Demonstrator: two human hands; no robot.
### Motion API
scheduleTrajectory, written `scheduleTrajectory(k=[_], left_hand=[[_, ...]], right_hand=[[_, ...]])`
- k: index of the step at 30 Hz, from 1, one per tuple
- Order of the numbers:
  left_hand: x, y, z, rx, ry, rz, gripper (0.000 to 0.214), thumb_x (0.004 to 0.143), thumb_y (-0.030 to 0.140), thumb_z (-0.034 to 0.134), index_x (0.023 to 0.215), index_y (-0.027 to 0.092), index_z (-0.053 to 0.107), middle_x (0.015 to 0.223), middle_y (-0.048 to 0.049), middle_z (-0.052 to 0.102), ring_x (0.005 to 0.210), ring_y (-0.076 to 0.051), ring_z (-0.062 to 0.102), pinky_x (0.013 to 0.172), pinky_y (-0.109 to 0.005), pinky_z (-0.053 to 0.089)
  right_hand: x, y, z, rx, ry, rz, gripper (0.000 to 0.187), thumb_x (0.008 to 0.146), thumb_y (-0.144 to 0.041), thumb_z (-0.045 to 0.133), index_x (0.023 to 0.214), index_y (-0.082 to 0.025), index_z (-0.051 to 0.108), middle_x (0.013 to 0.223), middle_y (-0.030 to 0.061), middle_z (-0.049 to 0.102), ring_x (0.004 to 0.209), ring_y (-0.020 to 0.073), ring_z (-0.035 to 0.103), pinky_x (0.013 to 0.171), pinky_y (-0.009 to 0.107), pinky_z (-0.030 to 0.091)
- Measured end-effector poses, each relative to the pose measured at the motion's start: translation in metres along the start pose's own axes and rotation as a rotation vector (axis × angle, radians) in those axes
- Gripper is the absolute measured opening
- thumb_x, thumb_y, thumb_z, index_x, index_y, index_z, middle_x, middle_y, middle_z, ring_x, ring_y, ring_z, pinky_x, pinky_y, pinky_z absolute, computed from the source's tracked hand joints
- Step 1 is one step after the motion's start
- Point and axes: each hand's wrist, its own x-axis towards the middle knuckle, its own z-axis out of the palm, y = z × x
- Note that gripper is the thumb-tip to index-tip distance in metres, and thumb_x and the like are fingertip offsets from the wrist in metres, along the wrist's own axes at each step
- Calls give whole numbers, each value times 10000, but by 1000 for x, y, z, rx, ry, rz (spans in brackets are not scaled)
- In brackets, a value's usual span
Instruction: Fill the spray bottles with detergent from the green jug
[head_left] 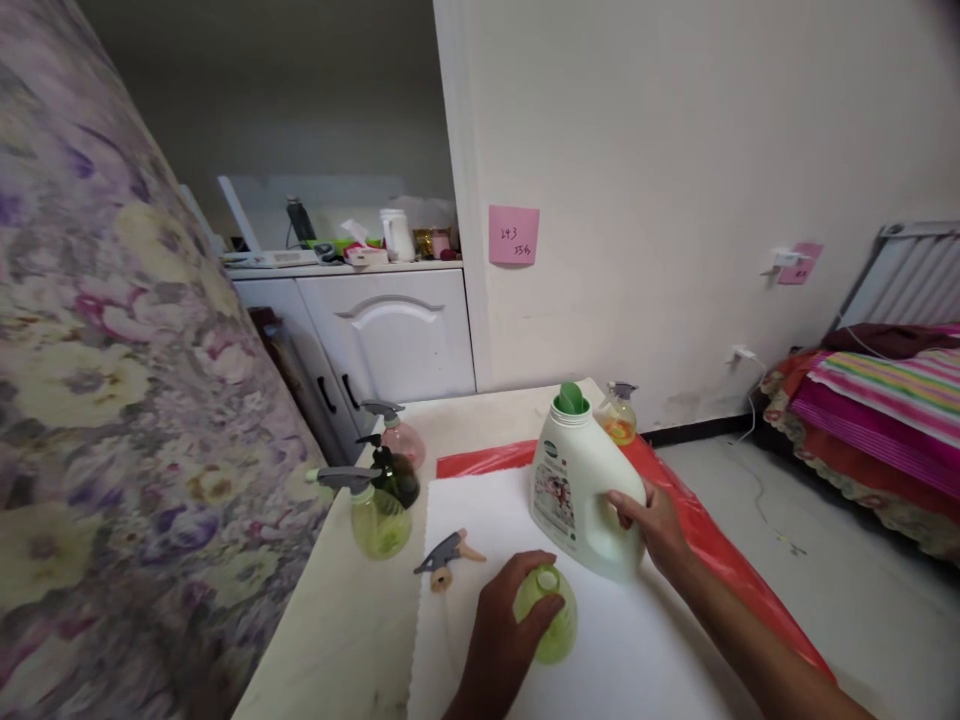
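My left hand is wrapped round a small green spray bottle body with an open neck, standing on a white cloth. My right hand grips the side of a large white detergent jug with a green spout, upright on the same cloth. A loose grey spray trigger head lies on the cloth to the left of the green bottle.
Three spray bottles stand at the table's left: yellow-green, dark green, pink. An orange one stands behind the jug. A red sheet lies under the cloth. Floral fabric hangs at left; a bed sits at right.
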Motion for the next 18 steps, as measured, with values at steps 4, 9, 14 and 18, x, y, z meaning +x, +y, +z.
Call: scheduleTrajectory(k=[4, 9, 14, 18], left_hand=[[0, 1, -2, -20, 7, 11, 299, 754, 243, 636, 1050, 247, 679, 1097, -45, 702, 1065, -244, 606, 966, -336, 439], [-2, 5, -1, -50, 11, 46, 276, 762, 236, 641, 1033, 251, 693, 1074, -29, 712, 1043, -231, 616, 944, -307, 441], [-5, 11, -1, -84, 22, 71, 243, 767, 232, 633, 1001, 241, 699, 1059, -32, 713, 1039, -230, 617, 941, -304, 438], [-11, 14, -1, -79, 25, 64, 232, 774, 232, 615, 991, 242, 697, 1044, -29, 716, 1025, -224, 623, 931, -299, 441]], right_hand=[[-3, -11, -2, -27, 30, -5, 379, 682, -511, 704, 552, -224, 494, 444, -56, 484, 441, 131, 434, 466, 260, 329], [-16, -44, -31, -69, -1, -13, 362, 685, -488, 718, 573, -216, 506, 459, -59, 476, 453, 120, 410, 477, 253, 303], [-43, -82, -72, -153, -70, 4, 377, 674, -489, 731, 548, -216, 504, 450, -48, 450, 437, 113, 377, 456, 257, 269], [-67, -106, -101, -248, -120, 45, 364, 673, -500, 732, 541, -213, 554, 444, -15, 472, 431, 128, 405, 429, 264, 285]])
